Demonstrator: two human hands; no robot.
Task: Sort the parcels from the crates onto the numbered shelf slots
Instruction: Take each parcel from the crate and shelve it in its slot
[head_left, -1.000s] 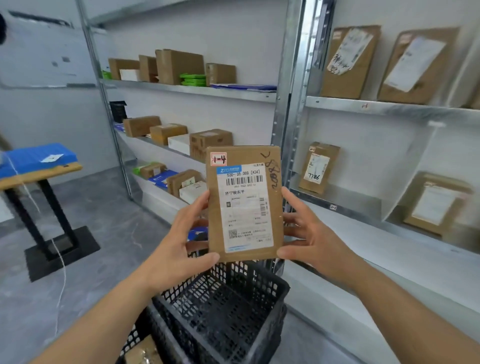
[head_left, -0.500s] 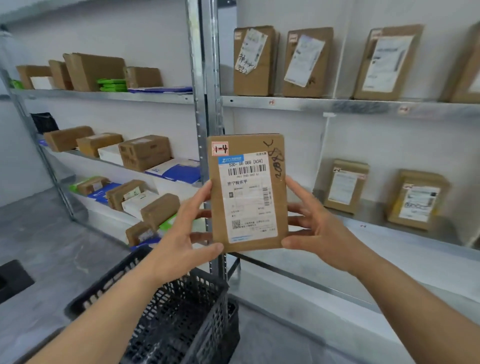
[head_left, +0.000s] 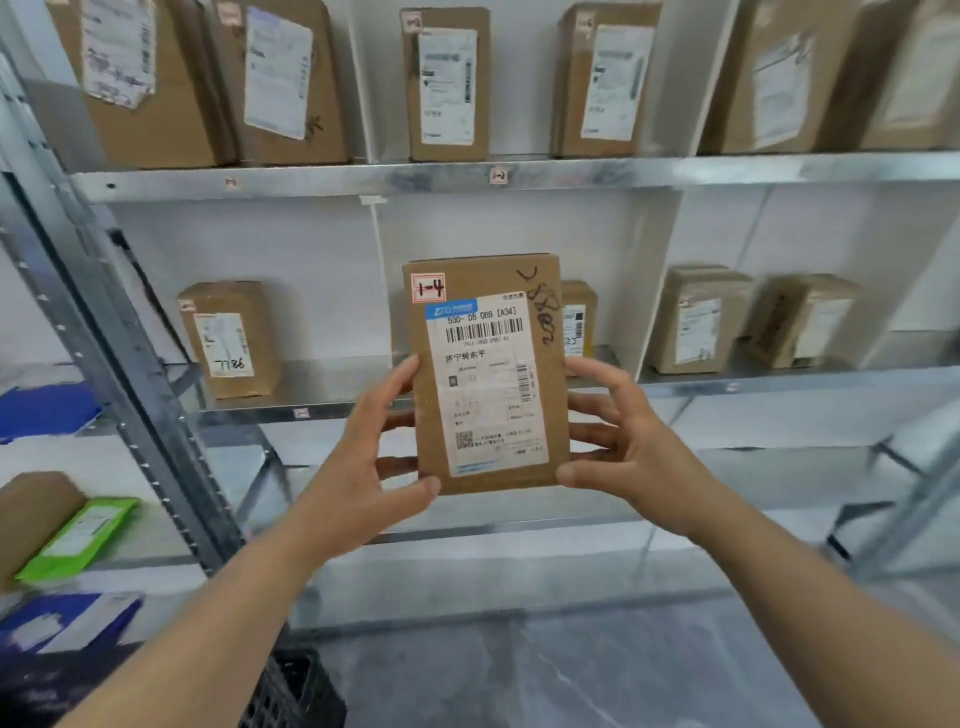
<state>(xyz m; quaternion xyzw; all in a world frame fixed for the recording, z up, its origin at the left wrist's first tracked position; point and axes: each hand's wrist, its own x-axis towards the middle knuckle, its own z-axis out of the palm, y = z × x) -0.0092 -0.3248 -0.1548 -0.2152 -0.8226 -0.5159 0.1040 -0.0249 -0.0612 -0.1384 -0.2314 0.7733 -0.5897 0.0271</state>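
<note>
At the far left of the held parcel, on the neighbouring rack, a rounded brown paper package (head_left: 31, 514) lies beside a bright green flat pouch (head_left: 78, 538), with a dark blue mailer (head_left: 62, 621) below them. A black plastic mesh crate (head_left: 296, 691) shows only a corner, below and left of the parcel. A slanting grey steel upright (head_left: 119, 358) separates that rack from the galvanised steel shelf unit (head_left: 571, 174) straight ahead. On its middle shelf, left of the parcel and well apart from it, stands a small brown carton marked "7786" (head_left: 231, 338).

The left hand (head_left: 358, 467) grips the parcel's left edge: its thumb lies on the lower front corner and its fingers curl behind. The flat brown cardboard parcel with a white shipping label (head_left: 485, 374) is held upright in the air in front of the middle shelf, touching no shelf. A red-framed tag at its top left reads "1-4", and black marker writing runs down its right side. The right hand (head_left: 634, 452) clamps the opposite edge, thumb at the lower right corner, fingers spread behind.

Just behind the parcel's right edge, a partly hidden small carton (head_left: 579, 317) stands on the middle shelf. Further right stand two more brown labelled cartons (head_left: 696, 319). Above the parcel, the upper shelf carries a row of upright brown boxes (head_left: 447, 83) with white labels, and a small red tag (head_left: 498, 175) sits on that shelf's front lip; its number is too blurred to read.
</note>
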